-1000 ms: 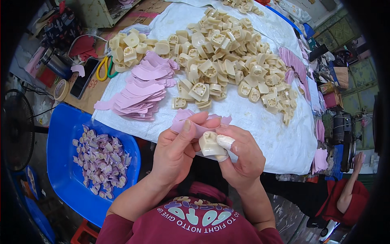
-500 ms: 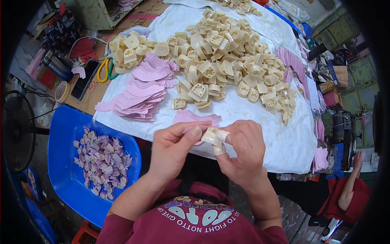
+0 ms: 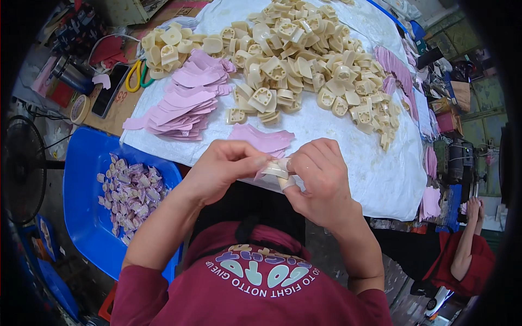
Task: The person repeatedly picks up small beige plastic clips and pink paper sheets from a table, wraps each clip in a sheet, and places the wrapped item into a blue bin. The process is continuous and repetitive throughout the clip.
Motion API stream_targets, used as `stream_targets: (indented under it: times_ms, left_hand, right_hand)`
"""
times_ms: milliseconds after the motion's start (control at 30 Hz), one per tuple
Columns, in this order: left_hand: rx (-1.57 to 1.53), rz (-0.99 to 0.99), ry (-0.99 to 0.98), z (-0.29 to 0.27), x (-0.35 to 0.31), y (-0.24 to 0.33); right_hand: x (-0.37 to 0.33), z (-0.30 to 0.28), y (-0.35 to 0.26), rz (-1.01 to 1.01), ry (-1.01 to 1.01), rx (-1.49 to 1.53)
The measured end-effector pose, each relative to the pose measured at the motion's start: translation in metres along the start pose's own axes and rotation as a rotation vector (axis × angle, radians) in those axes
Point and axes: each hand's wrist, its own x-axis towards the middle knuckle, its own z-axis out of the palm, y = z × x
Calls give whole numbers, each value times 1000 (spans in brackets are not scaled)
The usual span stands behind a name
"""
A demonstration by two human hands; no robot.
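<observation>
- Head view: both hands meet just in front of the near edge of the white cloth (image 3: 348, 179) that covers the surface. The left hand (image 3: 220, 168) and the right hand (image 3: 321, 182) have their fingers closed around one cream plastic heel piece (image 3: 275, 170), with what looks like a pink cover pinched against it.
- The step in hand appears to be wrapping or pressing the pink cover onto the heel piece; the next move likely calls for smoothing the cover tight round the curved face without creases, the thumbs keeping it from slipping.
- Just beyond the hands, on the cloth, lie a few loose pink covers (image 3: 261, 138); further back and to the left sits a fanned stack of pink covers (image 3: 182, 103), and behind that the big pile of bare cream heel pieces (image 3: 304, 65).
- Left of the cloth a blue tub (image 3: 89, 217) holds finished pink-covered pieces (image 3: 130, 190).
- Beyond the tub lie yellow-handled scissors (image 3: 133, 76) and a roll of tape (image 3: 80, 108).
- Nothing blocks the hands; another person's red sleeve (image 3: 473, 261) stays well off to the right.
</observation>
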Motion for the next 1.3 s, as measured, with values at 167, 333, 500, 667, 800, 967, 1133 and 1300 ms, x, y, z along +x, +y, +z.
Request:
stream_targets:
  times_ms: [167, 333, 500, 667, 800, 967, 1133, 1300]
  left_hand:
    - [358, 7, -197, 4, 10, 20]
    - [215, -9, -156, 7, 13, 20]
    - [-102, 158, -117, 10, 3, -7]
    - [374, 665, 74, 20, 5, -15]
    - [479, 602, 144, 25, 7, -7]
    - [763, 772, 160, 31, 0, 1]
    - [516, 672, 78, 31, -11, -3]
    - [241, 694, 108, 28, -23, -8]
  right_hand:
    - [-12, 7, -2, 12, 2, 91]
    - [-26, 18, 2, 311, 105, 380]
    - [-28, 14, -9, 662, 131, 692]
    - [-22, 22, -16, 669, 133, 755]
    - [-17, 24, -15, 718, 135, 722]
    - [-20, 26, -10, 635, 103, 689]
    - [-23, 9, -6, 485, 33, 483]
    - [-19, 4, -13, 256, 247, 346]
